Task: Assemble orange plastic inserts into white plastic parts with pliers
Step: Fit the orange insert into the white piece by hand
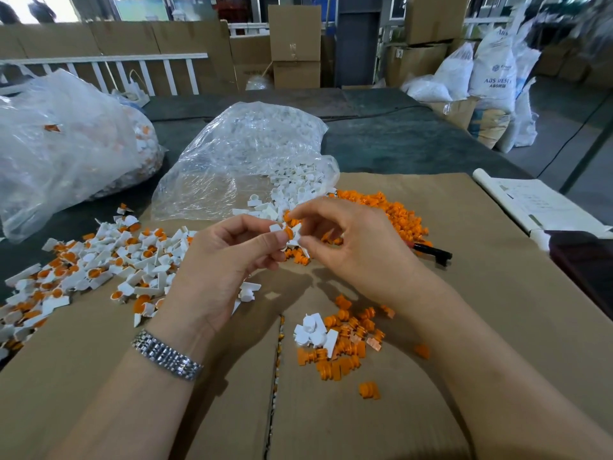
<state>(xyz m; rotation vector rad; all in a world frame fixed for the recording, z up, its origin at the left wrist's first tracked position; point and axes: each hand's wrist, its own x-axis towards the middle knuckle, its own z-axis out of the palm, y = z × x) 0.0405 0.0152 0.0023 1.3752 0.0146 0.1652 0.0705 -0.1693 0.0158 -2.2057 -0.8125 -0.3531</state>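
My left hand (229, 263) pinches a white plastic part (293, 239) with an orange insert (288, 232) sitting in it, held above the cardboard. My right hand (351, 240) pinches the same white part from the right, and a second orange insert (287, 215) shows at its fingertips. The pliers (433, 252) lie on the cardboard behind my right hand, only their dark handles showing. Loose orange inserts (394, 214) are heaped to the right, and loose white parts (288, 194) spill from a clear bag (245, 154).
A pile of assembled white-and-orange parts (99, 263) lies at left. A small heap of inserts and white parts (338, 343) sits near me on the cardboard sheet (481, 310). Another big clear bag (66, 141) stands far left. Papers (537, 204) lie at right.
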